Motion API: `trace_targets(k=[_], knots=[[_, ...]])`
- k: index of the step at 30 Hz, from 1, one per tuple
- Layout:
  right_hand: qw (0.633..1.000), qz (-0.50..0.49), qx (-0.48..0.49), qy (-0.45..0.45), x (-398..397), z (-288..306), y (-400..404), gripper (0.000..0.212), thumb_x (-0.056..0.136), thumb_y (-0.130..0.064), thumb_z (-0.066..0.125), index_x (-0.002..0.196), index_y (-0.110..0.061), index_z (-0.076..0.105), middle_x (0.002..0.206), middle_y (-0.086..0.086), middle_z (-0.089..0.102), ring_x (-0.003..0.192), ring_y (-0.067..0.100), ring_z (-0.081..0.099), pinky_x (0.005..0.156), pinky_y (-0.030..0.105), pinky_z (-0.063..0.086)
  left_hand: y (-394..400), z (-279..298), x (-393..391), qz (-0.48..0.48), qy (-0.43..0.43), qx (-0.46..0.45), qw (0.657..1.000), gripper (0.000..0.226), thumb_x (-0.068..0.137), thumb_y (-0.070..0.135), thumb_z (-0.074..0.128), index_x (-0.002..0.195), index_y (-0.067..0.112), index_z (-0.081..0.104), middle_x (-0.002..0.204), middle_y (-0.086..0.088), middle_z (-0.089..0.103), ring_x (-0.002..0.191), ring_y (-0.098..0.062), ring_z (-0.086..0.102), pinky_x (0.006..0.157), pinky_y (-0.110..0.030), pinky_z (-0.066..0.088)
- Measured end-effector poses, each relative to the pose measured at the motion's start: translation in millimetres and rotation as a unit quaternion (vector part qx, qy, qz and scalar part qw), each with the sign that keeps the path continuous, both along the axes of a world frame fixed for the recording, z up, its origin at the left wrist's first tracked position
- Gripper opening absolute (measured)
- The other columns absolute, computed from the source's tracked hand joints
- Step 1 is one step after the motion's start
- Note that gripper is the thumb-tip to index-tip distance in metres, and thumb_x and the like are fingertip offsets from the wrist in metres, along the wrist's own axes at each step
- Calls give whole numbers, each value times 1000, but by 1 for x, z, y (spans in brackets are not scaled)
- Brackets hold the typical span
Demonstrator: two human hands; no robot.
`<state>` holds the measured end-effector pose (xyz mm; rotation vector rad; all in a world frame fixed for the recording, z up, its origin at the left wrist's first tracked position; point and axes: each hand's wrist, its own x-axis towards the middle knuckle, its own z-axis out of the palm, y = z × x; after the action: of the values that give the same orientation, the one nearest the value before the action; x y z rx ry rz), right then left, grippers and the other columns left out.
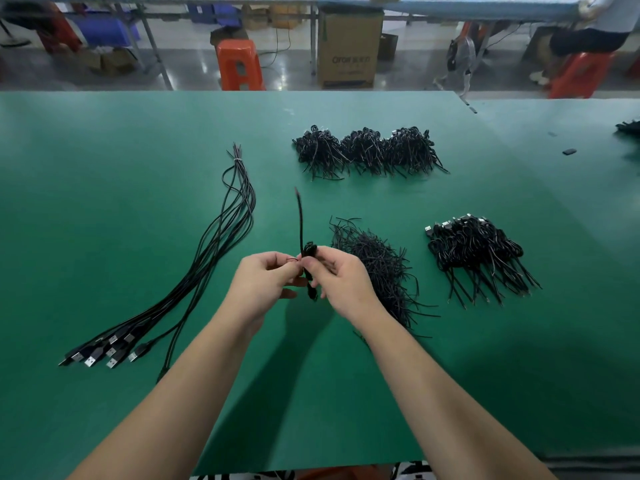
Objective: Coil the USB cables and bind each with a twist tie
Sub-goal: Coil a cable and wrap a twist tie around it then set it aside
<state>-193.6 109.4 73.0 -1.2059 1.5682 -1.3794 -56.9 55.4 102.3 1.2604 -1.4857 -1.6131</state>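
Above the green table [138,140] my right hand [341,282] grips a coiled black USB cable [309,252], whose loose end sticks up. My left hand [265,282] pinches a thin twist tie [292,260] at the coil's waist. A loose heap of black twist ties [377,261] lies just right of my hands. Uncoiled USB cables [207,251] stretch out on the left, plugs toward me. Bound coils sit in a pile [478,251] at the right and in a longer row [367,150] farther back.
A small dark object [569,152] lies near the table's right side, with more black cables [628,128] at the right edge. Beyond the table stand an orange stool [239,64], a cardboard box [349,46] and a seated person [595,32].
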Motion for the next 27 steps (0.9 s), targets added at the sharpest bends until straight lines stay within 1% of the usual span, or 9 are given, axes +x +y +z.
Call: trace_targets(k=[4, 8, 10, 12, 14, 17, 20, 23, 27], knots=[[999, -8, 16, 29, -4, 3, 2, 10, 97, -22, 63, 94, -25, 71, 54, -15, 59, 46, 0, 50, 46, 18, 41, -3, 1, 3, -37, -141, -193, 970, 10, 89, 16, 72, 81, 15, 67, 69, 5, 71, 60, -4, 63, 57, -20, 43], [994, -17, 55, -89, -4, 11, 1, 25, 97, -25, 64, 120, -15, 60, 63, 4, 70, 54, 14, 58, 49, 24, 45, 5, 0, 8, -83, -251, -489, 831, 12, 91, 9, 63, 81, 16, 61, 80, 4, 64, 77, -21, 61, 71, -35, 46], [988, 3, 76, -138, -6, 14, 1, 16, 98, -25, 63, 112, -18, 59, 68, 10, 72, 54, 17, 61, 48, 24, 44, 7, 1, 9, -106, -275, -584, 757, 10, 92, 8, 61, 82, 11, 61, 79, -2, 61, 75, -30, 58, 69, -41, 42], [984, 26, 88, -152, -8, 16, 2, 6, 99, -23, 61, 99, -17, 61, 65, 11, 69, 47, 17, 54, 44, 24, 40, 6, 1, 10, -120, -270, -618, 729, 9, 92, 8, 61, 82, 9, 61, 78, -4, 59, 73, -30, 55, 69, -38, 38], [977, 51, 80, -191, -9, 17, 4, 10, 101, -19, 57, 97, -13, 64, 65, 11, 67, 48, 19, 50, 45, 26, 42, 8, 1, 10, -117, -240, -583, 767, 8, 92, 9, 58, 84, 11, 59, 80, -1, 59, 76, -26, 55, 70, -34, 39], [955, 111, 48, -270, -10, 20, 9, 19, 102, -1, 48, 110, -6, 65, 78, 9, 68, 60, 15, 58, 59, 26, 54, 7, -1, 10, -52, -178, -422, 888, 13, 91, 9, 62, 83, 18, 58, 78, 9, 61, 69, -3, 52, 65, -14, 36], [972, 129, 52, -188, -11, 23, 11, 26, 96, 1, 59, 119, -8, 67, 87, 5, 64, 70, 14, 56, 63, 26, 54, -1, -3, 8, -32, -93, -212, 972, 15, 92, 11, 65, 80, 18, 61, 66, 11, 60, 56, -2, 46, 59, -20, 36], [992, 71, 64, -87, -12, 24, 10, 23, 91, -15, 72, 113, -16, 72, 98, 13, 59, 65, 19, 44, 53, 25, 39, -1, -4, 7, -26, -56, -147, 987, 15, 92, 12, 66, 79, 16, 60, 65, 12, 58, 61, -9, 46, 63, -28, 37], [994, 64, 62, -59, -12, 19, 8, 16, 93, -19, 70, 107, -15, 74, 103, 5, 73, 65, 19, 49, 56, 29, 44, 6, 2, 9, -43, -168, -327, 929, 20, 91, 11, 65, 78, 22, 54, 63, 16, 58, 56, -4, 48, 54, -14, 35]])
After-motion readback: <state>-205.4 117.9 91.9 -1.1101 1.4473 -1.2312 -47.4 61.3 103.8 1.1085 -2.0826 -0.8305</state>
